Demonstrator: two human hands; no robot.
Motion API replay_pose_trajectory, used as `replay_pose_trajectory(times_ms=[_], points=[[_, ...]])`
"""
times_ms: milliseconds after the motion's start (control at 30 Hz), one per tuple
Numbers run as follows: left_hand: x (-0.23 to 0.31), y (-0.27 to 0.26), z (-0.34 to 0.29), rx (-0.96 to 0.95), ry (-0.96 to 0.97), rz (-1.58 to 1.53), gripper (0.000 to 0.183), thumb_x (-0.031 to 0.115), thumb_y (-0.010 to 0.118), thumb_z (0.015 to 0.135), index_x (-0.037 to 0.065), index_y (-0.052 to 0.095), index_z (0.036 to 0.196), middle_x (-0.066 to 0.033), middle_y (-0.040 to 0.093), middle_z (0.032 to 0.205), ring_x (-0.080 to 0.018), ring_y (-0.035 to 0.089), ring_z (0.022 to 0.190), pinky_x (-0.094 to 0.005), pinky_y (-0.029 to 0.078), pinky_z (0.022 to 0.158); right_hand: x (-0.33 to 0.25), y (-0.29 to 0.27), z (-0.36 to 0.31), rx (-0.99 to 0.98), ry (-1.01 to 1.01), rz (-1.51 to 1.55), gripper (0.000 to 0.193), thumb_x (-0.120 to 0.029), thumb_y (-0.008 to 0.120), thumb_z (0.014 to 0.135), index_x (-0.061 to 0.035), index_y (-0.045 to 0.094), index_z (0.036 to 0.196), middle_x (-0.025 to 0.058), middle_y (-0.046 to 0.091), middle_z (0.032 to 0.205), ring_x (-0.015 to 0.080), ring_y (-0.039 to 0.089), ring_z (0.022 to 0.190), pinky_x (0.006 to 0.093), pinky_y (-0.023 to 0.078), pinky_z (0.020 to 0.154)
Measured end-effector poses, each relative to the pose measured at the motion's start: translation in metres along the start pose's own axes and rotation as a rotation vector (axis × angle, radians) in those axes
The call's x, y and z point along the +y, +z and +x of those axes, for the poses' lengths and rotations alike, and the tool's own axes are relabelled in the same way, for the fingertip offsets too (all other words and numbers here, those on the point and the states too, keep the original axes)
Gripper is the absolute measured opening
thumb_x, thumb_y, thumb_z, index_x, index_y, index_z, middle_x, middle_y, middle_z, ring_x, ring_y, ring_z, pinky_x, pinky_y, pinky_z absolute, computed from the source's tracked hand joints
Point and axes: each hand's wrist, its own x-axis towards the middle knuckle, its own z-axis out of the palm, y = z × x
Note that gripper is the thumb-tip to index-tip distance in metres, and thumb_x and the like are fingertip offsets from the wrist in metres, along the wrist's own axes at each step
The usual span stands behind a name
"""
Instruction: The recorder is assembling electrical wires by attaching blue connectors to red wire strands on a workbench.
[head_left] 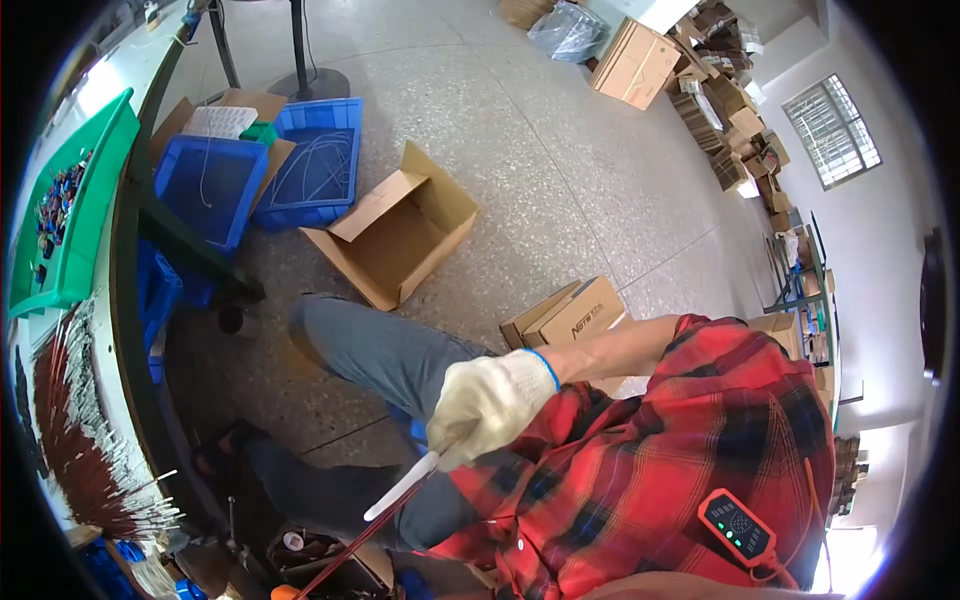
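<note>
My right hand (pixel 487 403), in a white knit glove with a blue cuff, is closed around a flat white strip (pixel 402 485) and some thin red wires (pixel 345 550) that run down to the lower left. The hand hovers over my lap, above my grey trousers (pixel 385 350) and beside my red plaid shirt (pixel 680 450). My bare forearm reaches in from the right. My left hand is out of sight. A large bundle of red wires with bare silvery ends (pixel 85 440) lies on the worktable at the far left.
A green tray (pixel 90 200) of small parts sits on the table edge. On the floor are blue crates (pixel 310 170), an open cardboard box (pixel 395 235), a smaller box (pixel 575 315) by my knee and stacked cartons (pixel 640 60) at the back. A black device with green lights (pixel 737 525) hangs on my shirt.
</note>
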Motion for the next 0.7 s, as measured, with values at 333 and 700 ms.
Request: replay_pose_trajectory(times_ms=[333, 700], points=[[-0.031, 0.007, -0.066, -0.037, -0.561, -0.386, 0.042, 0.024, 0.065, 0.115, -0.005, 0.064, 0.146, -0.0175, 0.081, 0.113, -0.0112, 0.063, 0.064, -0.0247, 0.052, 0.067, -0.076, 0.022, 0.082, -0.143, 0.196, -0.391, 0.038, -0.030, 0.092, 0.091, -0.0078, 0.085, 0.121, 0.0134, 0.081, 0.089, 0.0199, 0.077, 0.073, 0.0328, 0.061, 0.074], [-0.079, -0.067, -0.003, 0.028, -0.423, -0.238, 0.040, 0.031, 0.070, 0.114, -0.006, 0.077, 0.129, -0.0122, 0.084, 0.100, -0.0063, 0.060, 0.059, -0.0234, 0.048, 0.061, -0.072, 0.126, 0.181, -0.201, 0.308, -0.191, 0.027, -0.034, 0.076, 0.102, -0.0063, 0.079, 0.103, 0.0084, 0.075, 0.080, 0.0162, 0.073, 0.077, 0.0356, 0.058, 0.076]])
